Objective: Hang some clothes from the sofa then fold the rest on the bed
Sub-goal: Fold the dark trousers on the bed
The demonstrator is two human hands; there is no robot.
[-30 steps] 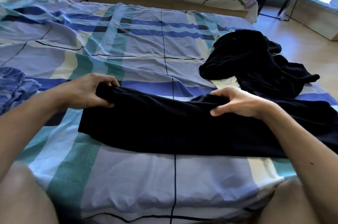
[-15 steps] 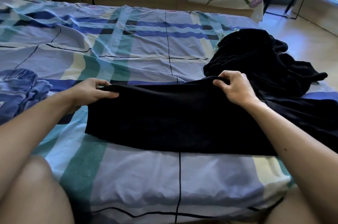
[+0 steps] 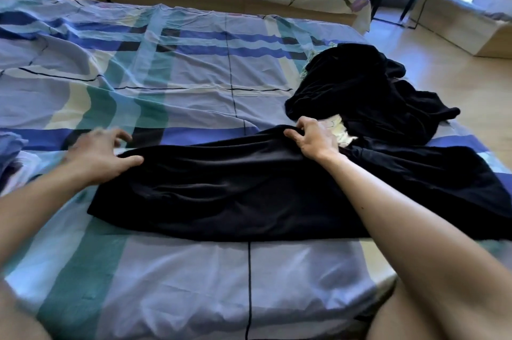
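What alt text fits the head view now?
A person's right hand grips the far edge of a black garment spread across a plaid-sheeted bed; the left hand, motion-blurred, touches its left end. A heap of dark clothes lies beyond on the right.

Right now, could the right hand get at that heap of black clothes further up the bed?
Probably yes. The right hand grips the flat black garment; the black heap lies just beyond its fingers, nothing blocking. It would need to let go first.
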